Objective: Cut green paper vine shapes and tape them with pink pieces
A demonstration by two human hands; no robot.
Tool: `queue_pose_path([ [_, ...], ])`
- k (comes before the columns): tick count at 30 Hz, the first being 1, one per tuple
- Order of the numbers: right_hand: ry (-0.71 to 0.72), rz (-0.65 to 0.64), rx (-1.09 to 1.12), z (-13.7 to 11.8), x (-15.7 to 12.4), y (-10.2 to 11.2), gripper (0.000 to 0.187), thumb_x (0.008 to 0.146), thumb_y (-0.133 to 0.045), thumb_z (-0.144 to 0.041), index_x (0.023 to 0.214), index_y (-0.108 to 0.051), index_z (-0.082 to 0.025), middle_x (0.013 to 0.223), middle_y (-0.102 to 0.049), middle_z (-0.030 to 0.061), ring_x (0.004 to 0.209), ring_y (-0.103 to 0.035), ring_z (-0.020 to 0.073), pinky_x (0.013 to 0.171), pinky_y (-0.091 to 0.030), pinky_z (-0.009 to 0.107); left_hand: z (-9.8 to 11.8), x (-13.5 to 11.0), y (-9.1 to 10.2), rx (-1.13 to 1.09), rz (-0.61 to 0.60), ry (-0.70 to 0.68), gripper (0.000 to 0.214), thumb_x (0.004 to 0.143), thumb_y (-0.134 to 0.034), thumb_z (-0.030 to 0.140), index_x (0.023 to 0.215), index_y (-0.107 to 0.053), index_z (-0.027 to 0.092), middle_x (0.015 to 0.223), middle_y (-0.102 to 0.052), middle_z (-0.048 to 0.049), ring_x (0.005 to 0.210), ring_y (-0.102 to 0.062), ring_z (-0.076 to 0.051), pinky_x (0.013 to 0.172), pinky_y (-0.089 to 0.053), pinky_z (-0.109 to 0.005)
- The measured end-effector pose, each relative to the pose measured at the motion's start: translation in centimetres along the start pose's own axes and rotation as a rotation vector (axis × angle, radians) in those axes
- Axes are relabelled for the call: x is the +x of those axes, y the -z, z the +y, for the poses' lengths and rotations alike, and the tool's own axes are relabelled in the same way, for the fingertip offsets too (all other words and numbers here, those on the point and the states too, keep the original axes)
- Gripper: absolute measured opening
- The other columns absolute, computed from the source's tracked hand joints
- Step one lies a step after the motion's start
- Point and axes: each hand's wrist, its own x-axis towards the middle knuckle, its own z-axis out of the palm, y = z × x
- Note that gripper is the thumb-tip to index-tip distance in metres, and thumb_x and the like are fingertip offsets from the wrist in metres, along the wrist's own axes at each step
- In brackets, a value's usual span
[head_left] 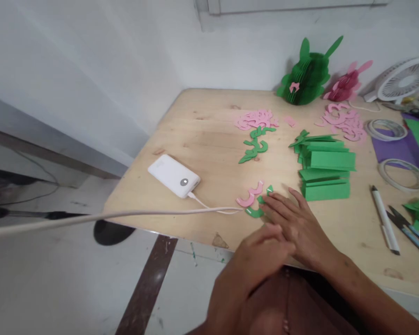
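Note:
My right hand (296, 218) lies flat at the table's front edge, fingers stretched out over a curved green paper cutout (254, 212) with white strips on it. Part of that cutout is under the fingertips. Right beside it is a wavy pink paper cutout (246, 201), also with white strips. My left hand (261, 253) is held close against the right one, its fingers curled in. Whatever is between those fingers is hidden. Farther back are small piles of green cutouts (254, 148) and pink cutouts (254, 120).
A white power bank (174, 176) with a cable (125, 214) lies left. Folded green paper strips (330, 163), tape rolls (403, 174), a white pen (386, 221) and scissors (412, 232) lie right. Green (305, 77) and pink (345, 83) paper figures and a fan (405, 79) stand behind.

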Motion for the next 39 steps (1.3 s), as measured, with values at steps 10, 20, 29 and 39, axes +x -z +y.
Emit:
queue_pose_path([
  [10,-0.002,0.010,-0.035,-0.2,0.0,0.3,0.032,0.095,-0.047,-0.025,0.120,-0.063,-0.014,0.126,-0.065,0.0082,0.120,-0.054,0.0288,0.108,-0.030,0.056,-6.8,4.6,-0.8,0.519,-0.087,-0.083,0.050,0.091,-0.042,0.014,0.141,-0.035,0.013,0.144,-0.044,-0.0153,0.138,-0.035,-0.025,0.110,-0.038,-0.049],
  [20,0.004,0.007,-0.034,-0.2,-0.2,0.1,0.031,0.095,-0.046,-0.024,0.118,-0.064,-0.014,0.125,-0.065,0.0081,0.120,-0.055,0.0287,0.108,-0.029,0.056,-8.0,5.2,-0.4,0.734,-0.164,-0.168,0.042,0.092,-0.039,0.016,0.133,-0.045,0.007,0.139,-0.050,-0.0159,0.135,-0.039,-0.028,0.109,-0.039,-0.050],
  [29,0.001,-0.004,-0.031,-0.1,-0.2,0.1,0.030,0.095,-0.047,-0.024,0.117,-0.065,-0.016,0.125,-0.065,0.0080,0.121,-0.054,0.0272,0.109,-0.028,0.054,-8.2,5.0,-0.7,0.778,-0.152,-0.198,0.038,0.093,-0.039,0.018,0.127,-0.052,0.006,0.137,-0.053,-0.0158,0.133,-0.042,-0.030,0.107,-0.039,-0.052],
  [39,-0.010,-0.003,-0.013,0.1,-0.1,0.1,0.030,0.095,-0.046,-0.025,0.116,-0.065,-0.015,0.126,-0.065,0.0078,0.120,-0.054,0.0273,0.109,-0.029,0.055,-8.1,5.0,-0.6,0.777,-0.166,-0.185,0.038,0.094,-0.038,0.019,0.128,-0.052,0.008,0.137,-0.053,-0.0147,0.134,-0.041,-0.028,0.108,-0.038,-0.051],
])
